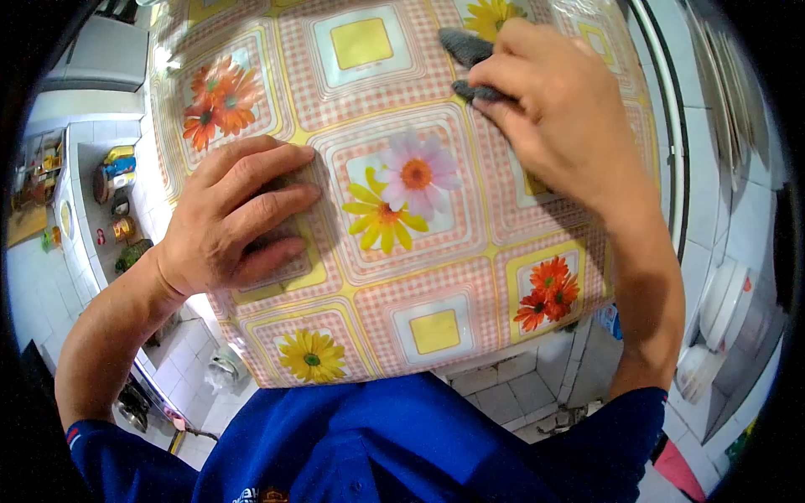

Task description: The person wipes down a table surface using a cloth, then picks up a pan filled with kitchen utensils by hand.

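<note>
A table covered with a flowered, checked plastic cloth (419, 176) fills the middle of the view. My right hand (549, 105) is closed on a dark grey cloth (464, 50) at the upper right of the table; parts of the cloth stick out past the fingers on the left. My left hand (243, 210) rests on the left part of the tablecloth, its fingers apart and slightly bent, with nothing seen in it. The palm side of both hands is hidden.
Shelves with jars and packets (117, 176) stand at the left, below table height. Stacked white dishes (723, 306) are at the right, beyond a white pipe (667, 92). The table's near edge lies against my blue shirt (360, 444).
</note>
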`<action>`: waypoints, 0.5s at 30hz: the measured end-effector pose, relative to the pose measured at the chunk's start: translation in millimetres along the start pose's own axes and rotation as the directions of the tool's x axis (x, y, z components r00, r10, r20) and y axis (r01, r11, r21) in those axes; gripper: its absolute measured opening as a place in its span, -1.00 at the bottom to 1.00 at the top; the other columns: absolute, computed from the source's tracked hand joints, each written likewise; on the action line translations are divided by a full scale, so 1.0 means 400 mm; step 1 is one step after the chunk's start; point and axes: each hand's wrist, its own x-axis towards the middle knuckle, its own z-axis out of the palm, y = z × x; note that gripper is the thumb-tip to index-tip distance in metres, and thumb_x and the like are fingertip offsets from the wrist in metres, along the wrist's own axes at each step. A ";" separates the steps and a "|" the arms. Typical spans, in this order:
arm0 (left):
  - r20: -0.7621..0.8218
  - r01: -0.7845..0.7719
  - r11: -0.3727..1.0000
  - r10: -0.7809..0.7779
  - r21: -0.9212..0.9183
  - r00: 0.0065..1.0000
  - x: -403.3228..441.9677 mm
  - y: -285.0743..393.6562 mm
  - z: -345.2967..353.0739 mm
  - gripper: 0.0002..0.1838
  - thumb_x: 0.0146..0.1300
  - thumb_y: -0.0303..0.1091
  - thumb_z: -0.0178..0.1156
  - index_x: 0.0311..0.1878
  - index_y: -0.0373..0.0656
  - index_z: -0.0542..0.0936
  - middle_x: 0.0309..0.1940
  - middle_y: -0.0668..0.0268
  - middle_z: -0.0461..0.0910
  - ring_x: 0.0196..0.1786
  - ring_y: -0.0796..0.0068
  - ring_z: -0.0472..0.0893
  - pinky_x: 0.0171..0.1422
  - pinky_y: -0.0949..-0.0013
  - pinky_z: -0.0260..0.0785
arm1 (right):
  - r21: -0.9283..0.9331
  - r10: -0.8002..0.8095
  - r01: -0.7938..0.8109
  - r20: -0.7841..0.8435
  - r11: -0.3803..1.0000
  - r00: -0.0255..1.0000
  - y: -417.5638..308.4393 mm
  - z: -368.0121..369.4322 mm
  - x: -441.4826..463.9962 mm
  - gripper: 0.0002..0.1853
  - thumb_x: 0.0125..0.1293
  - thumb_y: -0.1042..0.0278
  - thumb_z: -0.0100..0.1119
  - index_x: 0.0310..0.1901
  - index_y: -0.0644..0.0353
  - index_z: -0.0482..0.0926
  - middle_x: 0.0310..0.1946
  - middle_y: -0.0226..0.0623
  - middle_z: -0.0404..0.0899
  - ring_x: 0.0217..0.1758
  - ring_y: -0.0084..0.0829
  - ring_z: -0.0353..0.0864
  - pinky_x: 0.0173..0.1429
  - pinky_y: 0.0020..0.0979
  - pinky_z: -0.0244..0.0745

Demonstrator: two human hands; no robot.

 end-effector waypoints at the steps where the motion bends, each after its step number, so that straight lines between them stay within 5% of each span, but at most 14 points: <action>1: -0.001 -0.004 1.000 0.004 0.006 1.000 0.000 -0.001 -0.001 -0.51 0.01 -0.22 0.44 0.05 -0.12 0.60 0.20 0.10 0.53 0.14 0.00 0.54 0.21 0.05 0.44 | -0.017 -0.079 0.078 -0.007 0.997 0.997 -0.001 0.014 -0.010 -0.86 0.11 0.44 0.35 -0.28 0.18 0.65 -0.33 -0.22 0.52 -0.20 -0.11 0.58 -0.13 -0.15 0.44; 5: -0.002 -0.015 0.999 0.015 0.041 1.000 -0.002 0.000 0.001 -0.51 0.04 -0.21 0.43 0.06 -0.12 0.60 0.20 0.11 0.53 0.14 0.00 0.53 0.21 0.05 0.44 | -0.085 0.124 -0.126 -0.023 0.988 0.992 0.031 0.005 0.017 -0.93 0.12 0.45 0.28 -0.41 0.25 0.64 -0.40 -0.23 0.51 -0.30 -0.28 0.56 -0.19 -0.25 0.48; 6: -0.005 -0.016 0.999 0.016 0.045 1.000 0.000 -0.002 0.000 -0.51 0.04 -0.21 0.43 0.06 -0.12 0.60 0.20 0.11 0.53 0.14 0.00 0.53 0.21 0.05 0.44 | -0.113 -0.055 0.050 -0.044 0.992 0.997 0.039 0.023 0.018 -0.91 0.16 0.46 0.24 -0.45 0.25 0.62 -0.39 -0.25 0.55 -0.36 -0.33 0.56 -0.26 -0.32 0.49; 10: 0.008 -0.009 1.000 0.009 0.015 1.000 -0.009 -0.008 0.006 -0.50 0.06 -0.16 0.41 0.08 -0.14 0.60 0.22 0.09 0.52 0.17 -0.04 0.52 0.26 -0.01 0.40 | -0.129 -0.120 0.121 0.017 0.984 0.993 0.026 0.017 0.001 -0.87 0.22 0.46 0.19 -0.46 0.25 0.62 -0.39 -0.25 0.57 -0.38 -0.37 0.54 -0.30 -0.39 0.47; 12: 0.021 -0.009 1.000 0.008 0.029 1.000 -0.012 -0.008 0.006 -0.49 0.10 -0.12 0.39 0.09 -0.15 0.59 0.25 0.06 0.50 0.20 -0.08 0.50 0.30 -0.06 0.37 | -0.191 -0.066 0.040 -0.134 0.981 0.989 0.069 0.030 -0.004 -0.85 0.12 0.44 0.35 -0.25 0.15 0.63 -0.33 -0.27 0.52 -0.22 -0.14 0.58 -0.17 -0.13 0.42; 15: -0.010 -0.007 1.000 0.007 0.007 1.000 -0.008 -0.006 0.007 -0.49 0.03 -0.19 0.42 0.07 -0.12 0.60 0.20 0.11 0.53 0.15 -0.01 0.53 0.24 0.02 0.42 | -0.065 -0.131 0.130 -0.014 0.989 0.991 -0.018 0.022 -0.002 -0.87 0.14 0.40 0.34 -0.26 0.15 0.64 -0.35 -0.24 0.53 -0.23 -0.10 0.58 -0.18 -0.13 0.43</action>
